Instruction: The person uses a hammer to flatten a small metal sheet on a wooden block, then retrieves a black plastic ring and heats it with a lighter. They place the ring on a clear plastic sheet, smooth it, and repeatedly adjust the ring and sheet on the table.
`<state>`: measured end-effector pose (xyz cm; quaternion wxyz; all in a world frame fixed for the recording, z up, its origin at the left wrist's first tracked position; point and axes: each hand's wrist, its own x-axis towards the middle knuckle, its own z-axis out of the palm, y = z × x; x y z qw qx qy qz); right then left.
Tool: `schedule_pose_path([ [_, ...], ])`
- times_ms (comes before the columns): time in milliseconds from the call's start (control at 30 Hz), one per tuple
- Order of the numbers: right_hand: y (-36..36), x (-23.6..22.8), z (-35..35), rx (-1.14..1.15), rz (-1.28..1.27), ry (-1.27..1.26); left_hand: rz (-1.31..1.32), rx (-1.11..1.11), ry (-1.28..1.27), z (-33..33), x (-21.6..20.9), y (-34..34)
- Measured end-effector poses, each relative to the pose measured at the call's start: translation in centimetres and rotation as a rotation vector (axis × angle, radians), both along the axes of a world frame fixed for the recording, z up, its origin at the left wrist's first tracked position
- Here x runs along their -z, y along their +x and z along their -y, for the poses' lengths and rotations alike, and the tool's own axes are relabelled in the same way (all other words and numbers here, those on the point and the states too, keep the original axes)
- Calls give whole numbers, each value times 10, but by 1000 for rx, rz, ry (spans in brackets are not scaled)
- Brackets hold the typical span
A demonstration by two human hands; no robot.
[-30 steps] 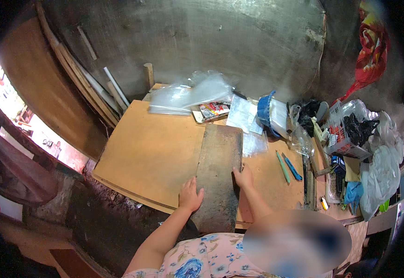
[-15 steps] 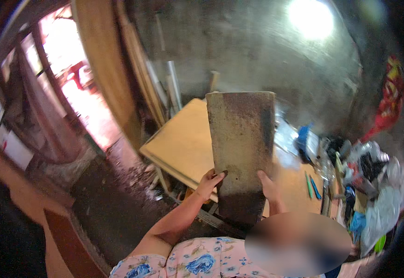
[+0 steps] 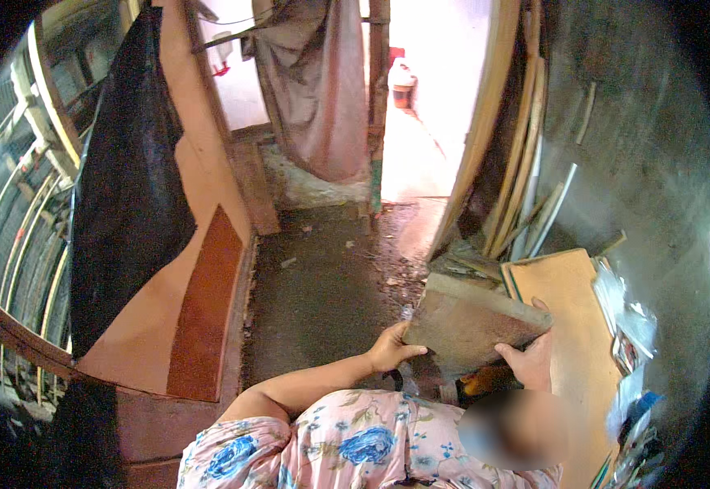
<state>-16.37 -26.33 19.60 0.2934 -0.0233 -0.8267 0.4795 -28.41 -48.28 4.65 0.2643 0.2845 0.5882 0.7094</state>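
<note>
Between my two hands is a worn, grey-brown wooden board [image 3: 471,319], a flat rectangle with stained faces, tilted in front of my body. My left hand [image 3: 394,349] grips its left edge, with the thumb on the near face. On the opposite side my right hand [image 3: 530,359] clasps the edge, thumb on the near face and fingers curled behind. The board covers part of the light tan tabletop's [image 3: 571,310] left corner; from this view I cannot tell whether they touch.
Ahead is a bright doorway [image 3: 428,122] beside a hanging cloth [image 3: 318,90]. Long wooden strips [image 3: 526,138] lean against the grey wall. Plastic bags [image 3: 628,314] lie along the table's right side. A black sheet [image 3: 127,204] hangs at left above dark floor [image 3: 314,285].
My view has swung left toward the doorway. The board, upright before, now leans flatter and sits lower, nearer the table's left end, still in both hands.
</note>
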Motion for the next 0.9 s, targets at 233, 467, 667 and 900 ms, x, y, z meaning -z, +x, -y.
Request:
schedule_pose_path([
  [233, -142, -10, 46, -424, 270, 367, -237, -444, -184, 110, 51, -82],
  [467, -323, 15, 113, -631, 495, 898, -220, -477, -637, 160, 50, -201],
  [667, -500, 93, 152, -720, 515, 858, -317, -212, -1112, 208, -59, -348],
  [900, -687, 174, 224, -835, 482, 979, -491, -85, 359, 262, -260, -395],
])
